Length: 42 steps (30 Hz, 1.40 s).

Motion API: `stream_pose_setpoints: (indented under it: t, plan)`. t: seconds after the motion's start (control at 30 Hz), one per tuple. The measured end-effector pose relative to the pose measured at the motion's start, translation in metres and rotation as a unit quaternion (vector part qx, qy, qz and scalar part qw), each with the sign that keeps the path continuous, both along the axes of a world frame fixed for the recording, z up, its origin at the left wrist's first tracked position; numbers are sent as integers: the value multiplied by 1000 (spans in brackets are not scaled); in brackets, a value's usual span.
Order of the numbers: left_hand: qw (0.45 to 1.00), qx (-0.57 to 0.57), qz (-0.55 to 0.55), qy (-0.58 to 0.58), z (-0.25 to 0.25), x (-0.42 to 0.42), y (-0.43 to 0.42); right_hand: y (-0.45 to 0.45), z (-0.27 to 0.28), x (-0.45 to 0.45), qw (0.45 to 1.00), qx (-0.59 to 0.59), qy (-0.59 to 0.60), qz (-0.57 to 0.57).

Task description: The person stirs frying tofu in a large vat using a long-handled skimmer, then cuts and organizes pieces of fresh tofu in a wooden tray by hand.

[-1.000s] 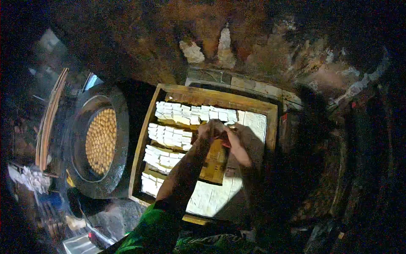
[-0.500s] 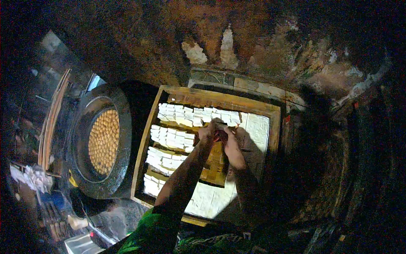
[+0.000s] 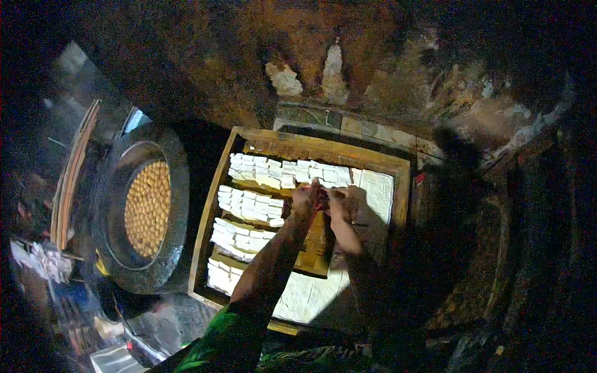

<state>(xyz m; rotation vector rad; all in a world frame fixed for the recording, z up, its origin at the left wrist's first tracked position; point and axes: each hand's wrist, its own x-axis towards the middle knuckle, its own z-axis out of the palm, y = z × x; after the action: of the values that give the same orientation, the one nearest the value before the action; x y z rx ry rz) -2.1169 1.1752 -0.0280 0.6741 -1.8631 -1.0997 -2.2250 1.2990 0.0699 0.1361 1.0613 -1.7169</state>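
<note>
A square wooden tray [image 3: 311,140] holds rows of small white blocks [image 3: 252,202] on its left and back parts, and a flat white slab [image 3: 308,297] on its right and front. Over the tray's middle, my left hand [image 3: 305,198] has its fingers bent round something reddish, too small and dark to name. Close beside it, my right hand [image 3: 341,200] is curled near the back row of blocks; what its fingers hold, if anything, is hidden. Bare wooden tray floor [image 3: 314,245] shows beneath my hands.
Left of the tray stands a large dark round pan [image 3: 177,211] with many yellowish round balls [image 3: 148,208] in it. Long wooden sticks [image 3: 74,177] lean beyond it. Whitish crumpled material [image 3: 46,261] lies at the far left. A stained wall [image 3: 217,68] rises behind.
My hands have drawn slightly apart at the fingers, and the right one has shifted a little to the right. The rows of blocks look nearly the same. The view has moved slightly.
</note>
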Motion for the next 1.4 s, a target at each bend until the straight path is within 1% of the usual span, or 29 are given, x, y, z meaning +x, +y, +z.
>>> stream_pose_setpoints:
  t: [0.07, 0.1, 0.13, 0.17, 0.27, 0.3, 0.37, 0.4, 0.43, 0.5, 0.53, 0.63, 0.67, 0.7, 0.73, 0.77, 0.83, 0.87, 0.9, 0.93, 1.0, 1.03, 1.07, 1.1, 1.17, 1.23, 1.27, 1.3, 1.4]
  plan:
    - [996, 68, -61, 16, 30, -2, 4, 4, 0, -2, 999, -11, 12, 49]
    - [954, 300, -9, 10, 66, -4, 9, 1, -10, 1, 890, 73, 450, -22]
    - [912, 410, 10, 5, 74, -7, 11, 0, -12, -1, 761, 91, 642, -34]
    - [857, 514, 39, 5, 75, -10, 11, -1, -12, -2, 586, 139, 793, -90]
    - [840, 537, 72, 39, 79, -11, 14, 2, -3, -19, 479, 117, 868, -48]
    - [845, 531, 24, 63, 84, -4, 18, 3, 6, -18, 458, 112, 881, -40]
    - [848, 523, -24, 85, 95, 3, 25, 11, 11, -16, 487, 190, 848, 84]
    - [836, 544, 29, 70, 100, 3, 30, 14, 9, -16, 493, 216, 833, 125]
    - [820, 563, 82, 54, 105, 3, 33, 15, 4, -17, 749, 72, 656, 61]
    - [811, 575, 96, 52, 96, 6, 33, 17, 22, -16, 515, 182, 832, 98]
    - [801, 587, 109, 51, 91, 6, 32, 20, 32, -15, 515, 182, 832, 98]
    - [793, 595, 34, 127, 92, 9, 27, 19, 46, -1, 605, 116, 787, 48]
    - [791, 597, 35, 127, 79, 13, 20, 18, 43, 7, 701, 52, 711, -1]
    - [934, 350, -45, 46, 68, 18, 11, 22, 44, 13, 746, 23, 666, -22]
    - [967, 241, -78, 27, 56, 24, 10, 25, 44, 19, 785, -8, 617, -47]
    - [959, 261, -104, 37, 68, 31, 16, 34, 47, 27, 839, -20, 542, -39]
    - [892, 429, -134, 42, 113, 58, 38, 61, 26, 50, 861, -16, 507, -48]
    - [957, 221, -120, -148, 113, 67, 34, 74, 16, 61, 871, -15, 488, -53]
    - [957, -39, -155, -242, 150, 83, 41, 91, 17, 72, 777, 41, 624, 69]
    - [882, -32, -177, -436, 163, 106, 49, 105, 18, 83, 650, 89, 730, 190]
    - [871, -36, -249, -422, 154, 152, 57, 126, 18, 106, 621, 25, 755, 208]
    - [866, -42, -280, -412, 139, 168, 63, 141, 17, 121, 535, 50, 804, 254]
    - [860, -47, -312, -402, 123, 184, 70, 149, 16, 136, 511, 57, 814, 272]
    - [912, 124, -323, -221, 79, 201, 76, 153, 12, 147, 498, 63, 817, 284]
    - [906, 286, -311, -27, 56, 219, 81, 160, 6, 167, 481, 72, 821, 300]
    - [915, 211, -340, -56, 57, 213, 85, 162, 1, 180, 477, 82, 818, 311]
    - [910, -30, -355, -213, 69, 214, 83, 164, 1, 185, 475, 86, 816, 317]
    - [843, -283, -334, -312, 76, 215, 80, 166, 1, 189, 475, 93, 813, 323]
    - [870, -213, -322, -306, 67, 221, 92, 170, -1, 196, 491, 111, 792, 345]
